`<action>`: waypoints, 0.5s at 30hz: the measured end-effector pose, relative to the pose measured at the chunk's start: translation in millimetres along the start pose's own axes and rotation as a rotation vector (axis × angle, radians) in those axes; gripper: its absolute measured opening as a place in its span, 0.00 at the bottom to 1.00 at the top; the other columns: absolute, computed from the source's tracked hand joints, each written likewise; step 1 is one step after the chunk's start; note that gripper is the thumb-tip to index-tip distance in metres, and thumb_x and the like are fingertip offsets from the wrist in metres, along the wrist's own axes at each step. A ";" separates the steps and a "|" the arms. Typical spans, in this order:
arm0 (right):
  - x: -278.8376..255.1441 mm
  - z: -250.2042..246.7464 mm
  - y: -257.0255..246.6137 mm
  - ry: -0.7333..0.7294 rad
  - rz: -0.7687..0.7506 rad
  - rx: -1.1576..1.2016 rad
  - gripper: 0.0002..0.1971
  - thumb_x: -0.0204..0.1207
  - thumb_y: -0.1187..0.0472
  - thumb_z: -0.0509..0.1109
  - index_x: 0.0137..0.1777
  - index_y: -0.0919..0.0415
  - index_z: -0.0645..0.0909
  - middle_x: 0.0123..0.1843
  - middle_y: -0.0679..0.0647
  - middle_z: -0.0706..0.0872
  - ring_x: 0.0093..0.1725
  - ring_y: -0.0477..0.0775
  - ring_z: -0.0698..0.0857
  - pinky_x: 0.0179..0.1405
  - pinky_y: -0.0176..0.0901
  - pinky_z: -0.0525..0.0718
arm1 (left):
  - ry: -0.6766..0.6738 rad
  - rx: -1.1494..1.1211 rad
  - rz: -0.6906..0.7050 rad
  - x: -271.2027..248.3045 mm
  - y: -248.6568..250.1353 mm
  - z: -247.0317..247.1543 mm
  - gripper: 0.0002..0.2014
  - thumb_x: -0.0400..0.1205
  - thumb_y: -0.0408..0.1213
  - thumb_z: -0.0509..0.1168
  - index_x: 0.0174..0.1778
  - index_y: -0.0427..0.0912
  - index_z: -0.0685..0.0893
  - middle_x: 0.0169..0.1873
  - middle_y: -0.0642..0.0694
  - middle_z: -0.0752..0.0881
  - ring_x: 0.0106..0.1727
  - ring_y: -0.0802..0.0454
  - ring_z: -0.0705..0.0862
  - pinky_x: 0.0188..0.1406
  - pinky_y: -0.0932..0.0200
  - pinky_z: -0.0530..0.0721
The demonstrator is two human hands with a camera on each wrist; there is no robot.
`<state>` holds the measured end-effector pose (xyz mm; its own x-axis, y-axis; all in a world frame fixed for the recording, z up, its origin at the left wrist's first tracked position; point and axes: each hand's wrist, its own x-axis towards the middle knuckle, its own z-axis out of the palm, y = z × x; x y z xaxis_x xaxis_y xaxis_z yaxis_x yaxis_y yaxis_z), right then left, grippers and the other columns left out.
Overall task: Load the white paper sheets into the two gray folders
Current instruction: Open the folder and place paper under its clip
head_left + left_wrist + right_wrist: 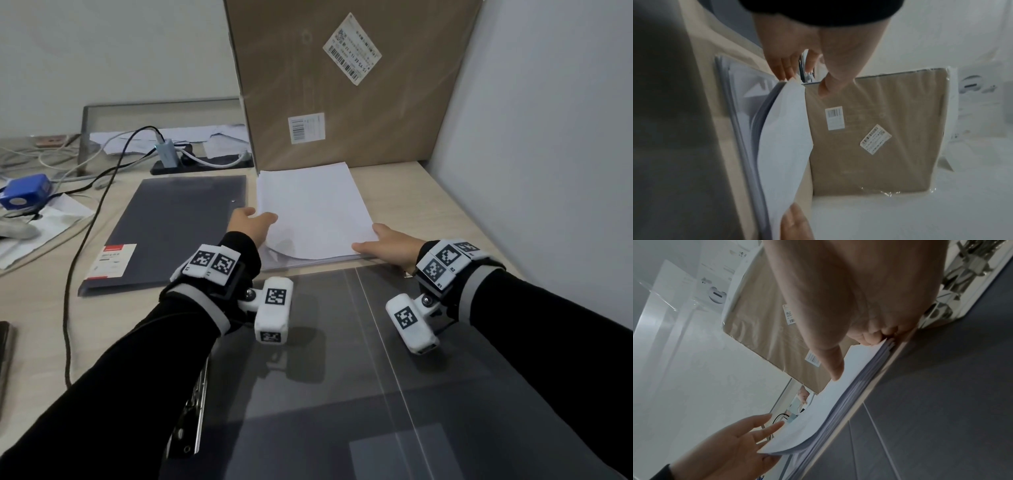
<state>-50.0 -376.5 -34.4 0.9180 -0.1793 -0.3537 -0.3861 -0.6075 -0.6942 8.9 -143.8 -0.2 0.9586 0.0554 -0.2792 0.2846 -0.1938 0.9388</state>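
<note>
A stack of white paper sheets (315, 205) lies on the desk in front of a cardboard box. My left hand (257, 217) is at its near-left corner, straight fingers (785, 69) under a lifted, curling bundle of top sheets (785, 138), thumb apart above it. My right hand (368, 240) pinches the near-right corner, thumb (836, 369) on top and fingers (875, 335) curled at the edge. One gray folder (171, 233) lies closed left of the stack. The other gray folder (325, 377) lies open under my wrists, its metal clip (191, 421) at the left.
The tall cardboard box (342, 85) stands right behind the stack, and a white wall (548, 137) bounds the desk on the right. Cables and a charger (164, 154), a blue box (25, 195) and loose papers (51, 219) clutter the left side.
</note>
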 end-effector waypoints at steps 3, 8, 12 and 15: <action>1.7 0.2 1.1 -0.007 -0.007 -0.005 0.39 0.77 0.45 0.66 0.81 0.63 0.56 0.78 0.54 0.73 0.75 0.55 0.73 0.76 0.47 0.69 | -0.065 -0.097 -0.117 5.4 6.7 2.8 0.17 0.80 0.37 0.65 0.59 0.29 0.77 0.44 0.37 0.83 0.36 0.45 0.83 0.34 0.57 0.85; 5.0 1.7 3.4 0.003 -0.011 -0.004 0.43 0.74 0.41 0.65 0.82 0.62 0.55 0.79 0.54 0.71 0.76 0.56 0.72 0.78 0.52 0.68 | -0.170 0.177 -0.207 -2.3 15.9 14.3 0.20 0.86 0.32 0.57 0.73 0.31 0.69 0.53 0.34 0.82 0.61 0.35 0.83 0.44 0.55 0.88; 3.4 -1.6 -3.6 0.087 0.021 0.092 0.29 0.74 0.43 0.65 0.66 0.64 0.70 0.57 0.51 0.82 0.57 0.54 0.82 0.53 0.44 0.81 | -0.070 0.435 -0.017 -0.9 17.7 13.1 0.21 0.85 0.29 0.56 0.75 0.28 0.69 0.73 0.33 0.75 0.74 0.38 0.75 0.67 0.53 0.77; -6.7 -17.3 -15.2 0.139 0.045 0.281 0.38 0.76 0.44 0.68 0.79 0.65 0.62 0.75 0.57 0.73 0.74 0.61 0.73 0.72 0.53 0.73 | -0.053 0.274 0.066 3.3 13.9 0.7 0.22 0.78 0.27 0.58 0.69 0.27 0.75 0.67 0.29 0.80 0.67 0.32 0.80 0.68 0.42 0.80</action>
<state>-48.7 -379.5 -10.7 0.8956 -0.3171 -0.3120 -0.4185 -0.3629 -0.8325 16.0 -147.1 11.8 0.9717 -0.0160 -0.2357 0.2030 -0.4533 0.8679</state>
